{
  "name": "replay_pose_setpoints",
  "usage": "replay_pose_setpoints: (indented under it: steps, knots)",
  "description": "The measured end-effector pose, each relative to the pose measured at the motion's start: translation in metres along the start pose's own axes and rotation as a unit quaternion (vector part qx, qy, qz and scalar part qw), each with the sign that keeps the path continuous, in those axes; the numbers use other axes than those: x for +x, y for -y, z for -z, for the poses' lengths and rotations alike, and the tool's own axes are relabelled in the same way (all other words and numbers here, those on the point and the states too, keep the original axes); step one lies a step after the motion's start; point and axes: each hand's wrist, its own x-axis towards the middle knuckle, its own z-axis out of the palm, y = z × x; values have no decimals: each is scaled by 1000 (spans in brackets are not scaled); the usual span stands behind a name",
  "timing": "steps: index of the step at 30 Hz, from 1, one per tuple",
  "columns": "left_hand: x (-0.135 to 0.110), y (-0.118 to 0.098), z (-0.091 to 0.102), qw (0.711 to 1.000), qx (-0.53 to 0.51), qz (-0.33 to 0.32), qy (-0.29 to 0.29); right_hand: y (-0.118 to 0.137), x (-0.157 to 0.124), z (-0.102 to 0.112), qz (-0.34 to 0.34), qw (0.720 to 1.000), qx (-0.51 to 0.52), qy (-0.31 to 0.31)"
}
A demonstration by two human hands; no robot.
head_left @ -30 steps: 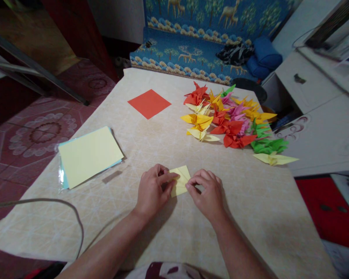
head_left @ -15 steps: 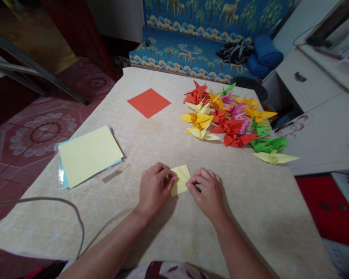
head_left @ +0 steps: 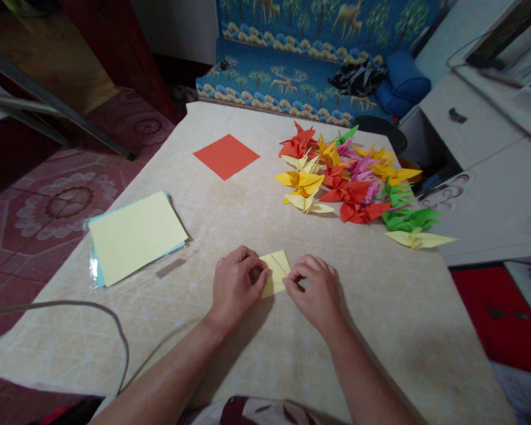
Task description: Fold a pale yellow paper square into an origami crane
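Observation:
A small folded square of pale yellow paper (head_left: 275, 273) lies on the table near its front, with a diagonal crease or flap edge across it. My left hand (head_left: 239, 278) grips its left side, thumb and forefinger closed on the paper. At the right edge, my right hand (head_left: 315, 288) pinches the paper between thumb and forefinger, the other fingers curled. The fingertips hide parts of both side edges.
Several folded paper cranes (head_left: 345, 177) in many colours crowd the back right. A red paper square (head_left: 226, 156) lies at the back left. A pale yellow sheet (head_left: 137, 236) tops a plastic-wrapped stack at left. A cable (head_left: 115, 319) crosses the front left corner.
My left thumb and fingertips have shifted slightly on the paper's left side. The right hand and the paper stay almost in place.

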Motion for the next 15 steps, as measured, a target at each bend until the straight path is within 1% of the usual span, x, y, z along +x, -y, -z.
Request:
replay_pose_setpoints:
  steps: [11, 15]
  knots:
    - [1, 0, 0, 1000, -2, 6, -5, -1, 2, 3, 1, 1000, 17, 14]
    - [0, -1, 0, 1000, 2, 8, -5, -1, 2, 3, -10, 1000, 21, 18]
